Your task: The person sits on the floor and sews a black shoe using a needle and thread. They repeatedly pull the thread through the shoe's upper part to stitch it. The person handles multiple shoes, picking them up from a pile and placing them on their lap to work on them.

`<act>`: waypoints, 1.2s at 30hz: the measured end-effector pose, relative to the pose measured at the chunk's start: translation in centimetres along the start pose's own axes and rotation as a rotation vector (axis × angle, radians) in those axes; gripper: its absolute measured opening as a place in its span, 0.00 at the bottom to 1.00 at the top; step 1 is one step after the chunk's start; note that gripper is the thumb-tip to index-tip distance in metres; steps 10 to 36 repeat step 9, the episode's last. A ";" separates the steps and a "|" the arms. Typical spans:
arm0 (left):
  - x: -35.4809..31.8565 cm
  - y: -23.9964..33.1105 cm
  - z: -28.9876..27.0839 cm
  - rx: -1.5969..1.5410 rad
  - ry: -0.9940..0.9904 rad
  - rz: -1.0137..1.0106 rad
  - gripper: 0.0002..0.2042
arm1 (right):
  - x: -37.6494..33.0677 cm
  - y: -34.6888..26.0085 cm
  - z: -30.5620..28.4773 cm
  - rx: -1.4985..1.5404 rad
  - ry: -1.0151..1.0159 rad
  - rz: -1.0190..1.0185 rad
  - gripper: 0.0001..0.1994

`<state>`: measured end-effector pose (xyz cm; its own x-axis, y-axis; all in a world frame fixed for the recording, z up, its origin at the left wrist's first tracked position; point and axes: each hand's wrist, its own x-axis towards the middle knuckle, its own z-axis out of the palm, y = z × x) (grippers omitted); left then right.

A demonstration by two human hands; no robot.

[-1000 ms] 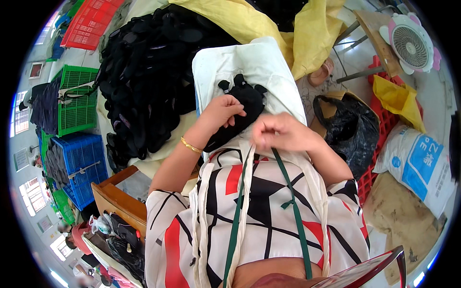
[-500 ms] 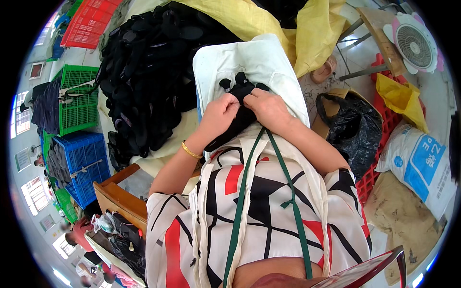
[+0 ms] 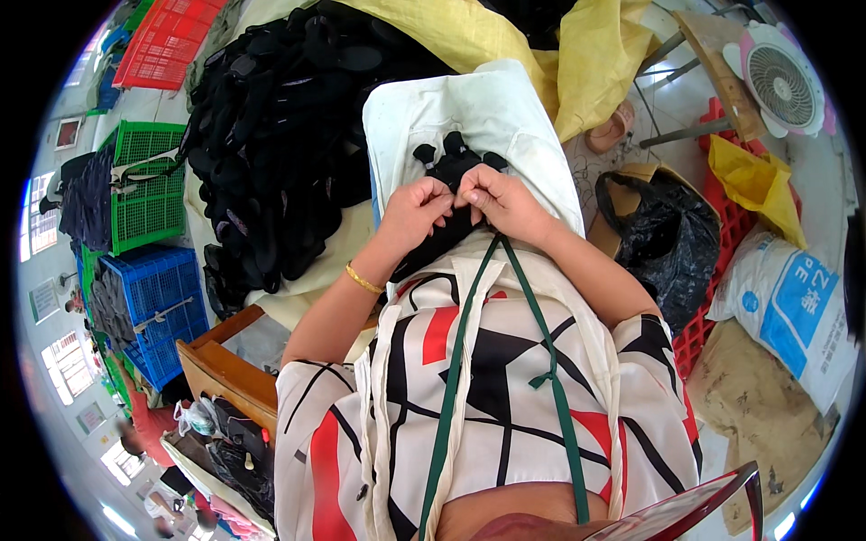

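A black knitted glove (image 3: pixel 462 166) lies across the white cloth (image 3: pixel 415 104) on my lap, with its stubby fingertips pointing away from me. Over its middle, my left hand (image 3: pixel 418 213) and my right hand (image 3: pixel 502 204) almost meet, both with thumb and fingers pinched together. What they pinch is too small to make out, and they hide part of the glove. The glove's lower end shows beneath my hands, towards my body.
A big heap of black knitted pieces (image 3: pixel 262 153) lies to the left beside a wooden drawer (image 3: pixel 225 361). Green (image 3: pixel 149 189) and blue crates (image 3: pixel 158 311) stand farther left. A black plastic bag (image 3: pixel 667 243), a white sack (image 3: pixel 785 311) and a fan (image 3: pixel 780 77) are on the right.
My fingertips have drawn closer together over the glove, and my right hand's fingers have curled in more. The glove has barely moved.
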<state>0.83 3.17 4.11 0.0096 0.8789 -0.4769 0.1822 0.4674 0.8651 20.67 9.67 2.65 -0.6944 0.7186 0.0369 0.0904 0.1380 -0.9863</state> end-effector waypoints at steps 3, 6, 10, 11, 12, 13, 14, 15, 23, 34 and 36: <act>-0.9 0.3 -0.1 0.080 -0.038 0.085 0.05 | -0.5 0.2 -0.8 -0.123 0.081 0.066 0.02; -1.4 0.3 0.0 0.369 0.014 0.325 0.04 | -0.1 1.4 -2.0 -0.477 0.157 -0.005 0.03; -1.7 0.8 0.5 0.682 0.095 0.571 0.03 | -0.4 1.8 -2.5 -0.619 0.181 -0.016 0.04; -1.7 0.8 0.5 0.682 0.095 0.571 0.03 | -0.4 1.8 -2.5 -0.619 0.181 -0.016 0.04; -1.7 0.8 0.5 0.682 0.095 0.571 0.03 | -0.4 1.8 -2.5 -0.619 0.181 -0.016 0.04; -1.7 0.8 0.5 0.682 0.095 0.571 0.03 | -0.4 1.8 -2.5 -0.619 0.181 -0.016 0.04; -1.7 0.8 0.5 0.682 0.095 0.571 0.03 | -0.4 1.8 -2.5 -0.619 0.181 -0.016 0.04; -1.7 0.8 0.5 0.682 0.095 0.571 0.03 | -0.4 1.8 -2.5 -0.619 0.181 -0.016 0.04; -1.7 0.8 0.5 0.682 0.095 0.571 0.03 | -0.4 1.8 -2.5 -0.619 0.181 -0.016 0.04; -1.7 0.8 0.5 0.682 0.095 0.571 0.03 | -0.4 1.8 -2.5 -0.619 0.181 -0.016 0.04; -1.7 0.8 0.5 0.682 0.095 0.571 0.03 | -0.4 1.8 -2.5 -0.619 0.181 -0.016 0.04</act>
